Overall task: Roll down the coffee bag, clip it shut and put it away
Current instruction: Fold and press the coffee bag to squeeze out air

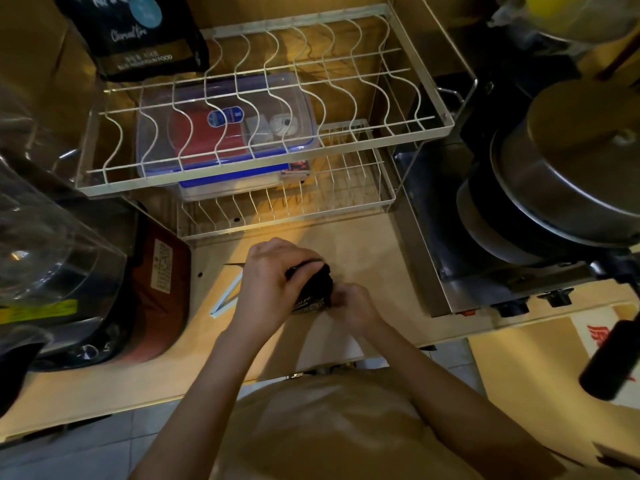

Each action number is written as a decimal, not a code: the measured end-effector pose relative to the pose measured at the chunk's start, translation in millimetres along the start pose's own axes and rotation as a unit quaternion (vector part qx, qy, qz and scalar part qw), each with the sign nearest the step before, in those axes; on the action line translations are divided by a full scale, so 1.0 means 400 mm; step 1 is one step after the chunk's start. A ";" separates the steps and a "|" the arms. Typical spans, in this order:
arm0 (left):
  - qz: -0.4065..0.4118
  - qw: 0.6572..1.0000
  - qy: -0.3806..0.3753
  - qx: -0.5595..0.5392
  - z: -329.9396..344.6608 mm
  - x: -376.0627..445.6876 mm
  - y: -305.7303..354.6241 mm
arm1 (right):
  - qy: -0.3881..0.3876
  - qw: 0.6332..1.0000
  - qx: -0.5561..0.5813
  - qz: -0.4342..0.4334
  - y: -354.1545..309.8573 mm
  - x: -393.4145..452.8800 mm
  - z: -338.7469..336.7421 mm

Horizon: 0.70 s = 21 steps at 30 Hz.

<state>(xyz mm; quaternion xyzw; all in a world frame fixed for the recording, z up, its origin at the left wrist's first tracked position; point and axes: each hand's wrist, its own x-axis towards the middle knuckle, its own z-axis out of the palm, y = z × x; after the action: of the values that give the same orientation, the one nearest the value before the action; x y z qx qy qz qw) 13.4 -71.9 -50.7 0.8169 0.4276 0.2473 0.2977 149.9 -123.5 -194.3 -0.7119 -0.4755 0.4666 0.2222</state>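
The small black coffee bag stands on the pale wooden tabletop, near its front edge, held between both hands. The left hand wraps over the bag's upper part, its grip closed round the dark top; the right hand pinches the lower side of the bag, fingers closed on it. How far the top is rolled cannot be told — the hands cover it. Just left of the left hand a white clip lies on the tabletop, partly hidden by the wrist. Behind the hands stands a white wire rack of two tiers; a clear container with a blue rim sits under its upper tier. A larger black bag stands at the back left. To the left lies a dark red packet beside clear glassware — to the right, a steel pot on a metal appliance
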 end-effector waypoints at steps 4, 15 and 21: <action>-0.018 1.000 -0.004 -0.019 -0.011 -0.018 -0.013 | 0.094 0.993 0.050 0.046 0.005 0.028 -0.030; -0.048 0.997 0.028 -0.044 0.004 -0.040 0.012 | 0.110 0.980 -0.162 0.018 0.009 0.078 0.015; 0.016 0.999 0.030 -0.032 0.014 -0.065 0.038 | 0.156 0.974 -0.163 0.032 0.007 0.077 0.017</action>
<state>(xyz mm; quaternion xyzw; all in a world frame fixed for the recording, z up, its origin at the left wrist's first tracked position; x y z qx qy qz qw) 12.1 -102.3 -48.0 0.8056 0.4152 0.2902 0.3072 148.7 -98.4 -213.7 -0.8175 -0.4817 0.2724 0.1598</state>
